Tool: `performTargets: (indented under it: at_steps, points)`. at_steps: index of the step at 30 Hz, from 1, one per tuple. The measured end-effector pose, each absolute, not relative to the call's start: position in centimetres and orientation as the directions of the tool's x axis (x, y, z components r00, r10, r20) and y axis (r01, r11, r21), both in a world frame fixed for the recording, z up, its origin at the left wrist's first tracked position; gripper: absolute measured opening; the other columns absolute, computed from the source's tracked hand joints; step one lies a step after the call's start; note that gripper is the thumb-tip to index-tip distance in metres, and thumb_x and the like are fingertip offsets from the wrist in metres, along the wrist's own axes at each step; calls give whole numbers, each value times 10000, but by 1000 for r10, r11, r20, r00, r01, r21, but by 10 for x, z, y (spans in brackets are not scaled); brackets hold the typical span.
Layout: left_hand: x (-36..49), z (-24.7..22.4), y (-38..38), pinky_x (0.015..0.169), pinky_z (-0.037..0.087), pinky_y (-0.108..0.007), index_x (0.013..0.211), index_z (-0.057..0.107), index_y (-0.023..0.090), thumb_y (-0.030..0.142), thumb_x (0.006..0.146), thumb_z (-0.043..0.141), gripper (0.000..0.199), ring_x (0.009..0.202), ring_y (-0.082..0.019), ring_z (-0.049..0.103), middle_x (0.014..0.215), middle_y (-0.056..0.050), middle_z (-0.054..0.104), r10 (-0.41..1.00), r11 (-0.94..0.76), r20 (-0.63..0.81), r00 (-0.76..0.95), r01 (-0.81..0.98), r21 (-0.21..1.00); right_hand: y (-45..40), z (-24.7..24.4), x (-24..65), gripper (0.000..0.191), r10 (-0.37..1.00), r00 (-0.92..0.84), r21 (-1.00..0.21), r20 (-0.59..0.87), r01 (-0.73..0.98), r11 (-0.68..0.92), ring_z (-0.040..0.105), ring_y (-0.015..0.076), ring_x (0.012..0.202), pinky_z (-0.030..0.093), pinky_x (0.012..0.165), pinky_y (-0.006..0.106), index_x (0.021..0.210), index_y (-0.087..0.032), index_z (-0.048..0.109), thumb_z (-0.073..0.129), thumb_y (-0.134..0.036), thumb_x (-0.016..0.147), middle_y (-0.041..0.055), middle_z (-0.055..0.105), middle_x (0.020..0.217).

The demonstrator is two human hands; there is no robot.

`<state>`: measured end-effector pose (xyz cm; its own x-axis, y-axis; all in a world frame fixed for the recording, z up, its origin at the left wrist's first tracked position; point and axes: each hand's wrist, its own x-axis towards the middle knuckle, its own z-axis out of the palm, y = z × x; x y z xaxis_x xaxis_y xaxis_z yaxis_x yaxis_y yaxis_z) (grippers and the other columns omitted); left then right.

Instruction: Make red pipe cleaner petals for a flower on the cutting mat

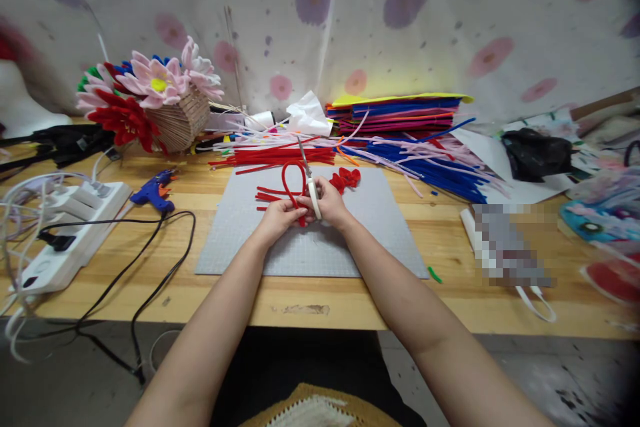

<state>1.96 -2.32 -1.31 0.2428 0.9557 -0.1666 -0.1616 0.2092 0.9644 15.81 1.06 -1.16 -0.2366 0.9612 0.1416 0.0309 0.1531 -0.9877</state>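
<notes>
Over the grey mat (320,257), my left hand (281,219) pinches a red pipe cleaner (284,177) bent into an upright loop, its ends crossing at the fingers. My right hand (327,203) is closed around white-handled scissors (313,197), whose blades point away from me beside the loop. The two hands are close together, and their fingertips overlap in view. Several straight red pipe cleaners (267,197) lie on the mat just left of the loop. A curled red fuzzy piece (347,179) rests beyond my right hand.
Bundles of red (285,156) and blue pipe cleaners (440,170) lie behind the mat. A basket of fuzzy flowers (180,120) stands back left, with a blue glue gun (155,193), power strip (75,233) and black cable nearby. A black bag (537,153) sits at right.
</notes>
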Motion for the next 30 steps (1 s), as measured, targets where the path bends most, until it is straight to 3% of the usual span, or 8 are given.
performTargets:
  at_steps: [5, 10, 13, 18, 24, 30]
  points:
    - [20, -9, -25, 590, 513, -259, 861, 607, 79, 227, 581, 719, 336, 571, -137, 628, 662, -51, 665, 949, 243, -199, 244, -164, 956, 11, -10, 157, 389, 958, -245, -989, 147, -32, 144, 474, 71, 528, 380, 472, 193, 759, -191, 452, 737, -291, 514, -67, 507, 617]
    - [13, 4, -31, 557, 509, -211, 1140, 465, 159, 197, 630, 704, 565, 551, -97, 614, 665, -1, 652, 915, 293, -146, 376, -371, 881, 7, 2, 163, 397, 909, -416, -955, 13, -276, -113, 443, 55, 445, 340, 413, 188, 817, -173, 488, 734, -327, 546, -51, 542, 604]
    - [10, 8, -32, 501, 481, -150, 1064, 503, 149, 200, 640, 705, 472, 504, -51, 575, 662, 21, 627, 894, 349, -119, 433, -503, 791, 5, 4, 165, 387, 842, -540, -862, -5, -424, -277, 497, 75, 494, 407, 469, 205, 838, -175, 518, 735, -337, 561, -43, 549, 580]
    - [10, 6, -31, 446, 447, -112, 824, 575, 79, 192, 659, 692, 233, 457, -22, 528, 611, 16, 582, 842, 446, -158, 516, -499, 743, 1, 1, 160, 336, 736, -677, -771, 11, -475, -425, 566, 106, 568, 488, 566, 252, 834, -163, 566, 729, -322, 587, -30, 570, 566]
    - [10, 5, -33, 445, 435, -120, 992, 564, 119, 182, 672, 683, 348, 463, -31, 538, 634, 17, 587, 796, 478, -160, 584, -443, 759, 4, 3, 156, 258, 843, -537, -715, -39, -574, -399, 492, 43, 471, 460, 475, 191, 752, -167, 558, 738, -234, 579, 2, 657, 761]
    - [10, 5, -36, 446, 432, -136, 1055, 525, 139, 185, 669, 684, 420, 487, -60, 570, 642, 6, 607, 732, 527, -221, 644, -332, 782, 14, 7, 170, 171, 898, -435, -688, -66, -632, -357, 508, 41, 494, 429, 439, 157, 741, -162, 580, 691, -246, 642, 8, 662, 784]
